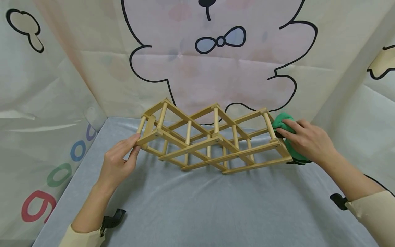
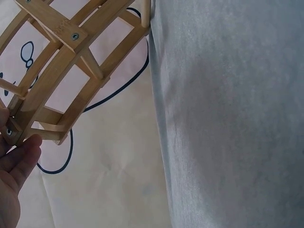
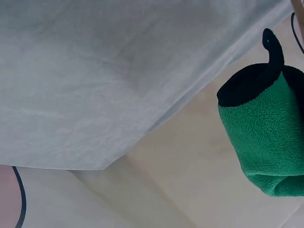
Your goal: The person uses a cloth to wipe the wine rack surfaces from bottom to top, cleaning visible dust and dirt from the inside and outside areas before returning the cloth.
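A folding wooden rack of crossed slats and round dowels is spread out in a zigzag over the grey-blue tabletop. At its left end, my left hand pinches a slat corner between thumb and fingers. On the opposite end, my right hand grips a green cloth with black edging and a black loop. The cloth lies against the rack's end slats, some of it hidden under the fingers. From the right wrist view the hand itself is out of sight.
Grey-blue fabric covers the table. Printed sheets with a bow-tie drawing rise behind it and at both sides. Dark straps show near the sleeve cuffs.
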The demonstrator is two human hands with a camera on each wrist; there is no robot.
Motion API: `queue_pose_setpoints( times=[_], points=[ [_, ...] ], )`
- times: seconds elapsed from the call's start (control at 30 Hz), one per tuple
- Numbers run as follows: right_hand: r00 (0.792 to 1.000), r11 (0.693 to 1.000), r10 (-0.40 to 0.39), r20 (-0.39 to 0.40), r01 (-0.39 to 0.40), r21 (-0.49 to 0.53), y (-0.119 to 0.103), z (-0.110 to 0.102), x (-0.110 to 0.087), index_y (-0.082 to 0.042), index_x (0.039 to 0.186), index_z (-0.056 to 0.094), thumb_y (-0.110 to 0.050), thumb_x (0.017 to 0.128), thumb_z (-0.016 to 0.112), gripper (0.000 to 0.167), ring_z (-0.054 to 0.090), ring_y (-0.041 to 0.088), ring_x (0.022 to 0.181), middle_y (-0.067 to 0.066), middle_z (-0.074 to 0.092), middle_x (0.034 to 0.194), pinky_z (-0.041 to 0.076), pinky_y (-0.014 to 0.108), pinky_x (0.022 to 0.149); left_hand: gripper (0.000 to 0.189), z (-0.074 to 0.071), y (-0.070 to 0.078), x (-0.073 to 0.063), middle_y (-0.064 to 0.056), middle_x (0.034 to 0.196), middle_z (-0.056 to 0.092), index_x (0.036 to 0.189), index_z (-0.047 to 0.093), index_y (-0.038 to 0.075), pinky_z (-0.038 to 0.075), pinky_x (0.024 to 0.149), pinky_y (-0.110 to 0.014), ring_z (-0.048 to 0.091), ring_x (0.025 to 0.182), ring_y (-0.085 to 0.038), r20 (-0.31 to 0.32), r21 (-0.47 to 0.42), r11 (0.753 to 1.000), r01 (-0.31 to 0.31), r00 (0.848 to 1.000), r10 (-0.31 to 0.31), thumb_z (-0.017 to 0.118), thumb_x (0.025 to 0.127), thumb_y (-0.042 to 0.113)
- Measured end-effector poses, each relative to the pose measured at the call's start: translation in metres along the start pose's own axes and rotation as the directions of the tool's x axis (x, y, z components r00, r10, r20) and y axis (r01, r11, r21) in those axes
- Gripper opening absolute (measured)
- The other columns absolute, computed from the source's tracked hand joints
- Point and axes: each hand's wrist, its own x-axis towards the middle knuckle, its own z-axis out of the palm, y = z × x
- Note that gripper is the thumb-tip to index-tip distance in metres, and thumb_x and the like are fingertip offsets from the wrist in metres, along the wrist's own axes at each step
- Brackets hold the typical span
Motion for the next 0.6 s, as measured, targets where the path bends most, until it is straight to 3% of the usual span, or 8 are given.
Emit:
queue_pose_setpoints(
  times=[0.07, 0.17, 0.2, 0.47, 0.6],
  points=[
    [1.0, 1.0, 0.0, 0.016, 0.0, 0.006, 0.001, 0.0, -0.002, -0.01, 0.128, 0.071, -0.015, 0.095, 0.054, 0.038, 0.061, 0.046, 0.086, 0.025, 0.062, 0.13, 0.054, 0.052, 0.046, 0.051, 0.0, 0.001, 0.0, -0.023, 0.113, 0.076, 0.126, 0.072, -0.007, 0.046, 0.102, -0.011, 0.074, 0.092, -0.041, -0.009, -0.01, 1.0, 0.012, 1.0, -0.012, 0.075, 0.078, -0.022],
    [1.0, 1.0, 0.003, 0.028, -0.003, 0.009, 0.001, -0.002, 0.0, -0.01, 0.131, 0.07, -0.008, 0.072, 0.074, 0.059, 0.061, 0.047, 0.088, 0.025, 0.061, 0.132, 0.054, 0.053, 0.047, 0.051, 0.002, 0.001, 0.001, -0.024, 0.112, 0.076, 0.125, 0.073, -0.007, 0.046, 0.101, -0.011, 0.073, 0.091, -0.042, -0.024, -0.021, 1.0, 0.021, 0.999, -0.021, 0.074, 0.077, -0.023],
    [1.0, 1.0, 0.002, 0.026, -0.003, 0.008, 0.001, -0.003, 0.001, -0.01, 0.131, 0.07, -0.007, 0.068, 0.076, 0.063, 0.061, 0.047, 0.089, 0.025, 0.061, 0.132, 0.054, 0.053, 0.047, 0.051, 0.002, 0.001, 0.001, -0.024, 0.112, 0.076, 0.124, 0.073, -0.007, 0.046, 0.102, -0.011, 0.073, 0.091, -0.042, -0.026, -0.022, 1.0, 0.02, 0.999, -0.021, 0.075, 0.077, -0.023],
    [0.999, 1.0, 0.024, -0.047, -0.025, -0.008, -0.003, -0.01, 0.024, -0.011, 0.131, 0.07, -0.005, 0.071, 0.077, 0.061, 0.062, 0.047, 0.09, 0.023, 0.063, 0.133, 0.056, 0.058, 0.052, 0.051, 0.003, 0.001, -0.001, -0.024, 0.112, 0.075, 0.125, 0.073, -0.007, 0.046, 0.102, -0.011, 0.073, 0.091, -0.042, -0.029, -0.024, 1.0, 0.021, 0.999, -0.021, 0.075, 0.076, -0.022],
    [0.996, 0.999, 0.038, -0.078, -0.039, -0.012, -0.005, -0.012, 0.031, -0.011, 0.129, 0.072, -0.003, 0.065, 0.081, 0.065, 0.062, 0.048, 0.089, 0.023, 0.064, 0.131, 0.057, 0.058, 0.054, 0.051, 0.003, 0.001, 0.0, -0.024, 0.112, 0.076, 0.125, 0.073, -0.007, 0.046, 0.101, -0.01, 0.073, 0.091, -0.041, -0.027, -0.024, 0.999, 0.022, 0.999, -0.023, 0.075, 0.077, -0.022]
  ],
)
